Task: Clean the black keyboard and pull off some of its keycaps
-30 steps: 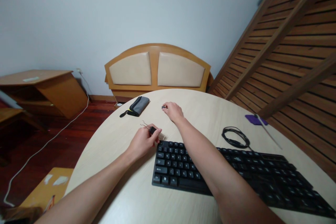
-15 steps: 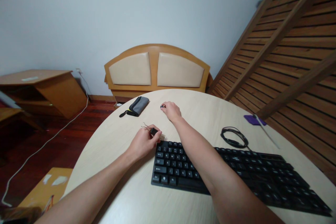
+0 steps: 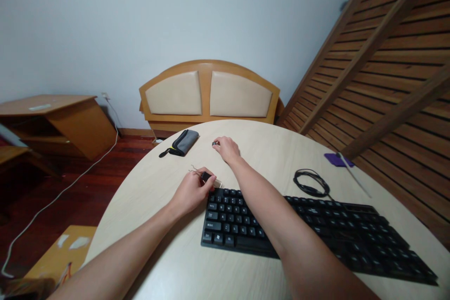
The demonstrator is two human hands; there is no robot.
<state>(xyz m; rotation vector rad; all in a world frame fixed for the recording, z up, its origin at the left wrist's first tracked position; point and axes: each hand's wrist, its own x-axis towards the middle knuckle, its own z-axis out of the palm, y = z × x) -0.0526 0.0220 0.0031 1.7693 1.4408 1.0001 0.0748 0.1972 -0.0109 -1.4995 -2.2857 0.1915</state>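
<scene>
My left hand [image 3: 191, 190] is closed around a keycap puller [image 3: 206, 176] at the keyboard's top left corner. Two thin bent wires stick out from its black body on the left, and a pale piece shows on the right. Farther back, the fingers of my right hand [image 3: 228, 149] pinch a small dark keycap [image 3: 214, 143] just over the tabletop; its shape is mostly hidden by the fingertips. The black keyboard [image 3: 242, 242] lies in front of me, with my right forearm crossing over its middle.
A folded grey cloth [image 3: 186, 142] with black edging lies left of my right hand. Behind the keyboard is its coiled black cable [image 3: 311, 183]. A purple cloth [image 3: 333, 160] and a thin pale stick [image 3: 354, 176] rest on the round table's [image 3: 140, 218] right side.
My right hand shifts very slightly left with the keycap still pinched. My left hand keeps its place, and the view turns a little.
</scene>
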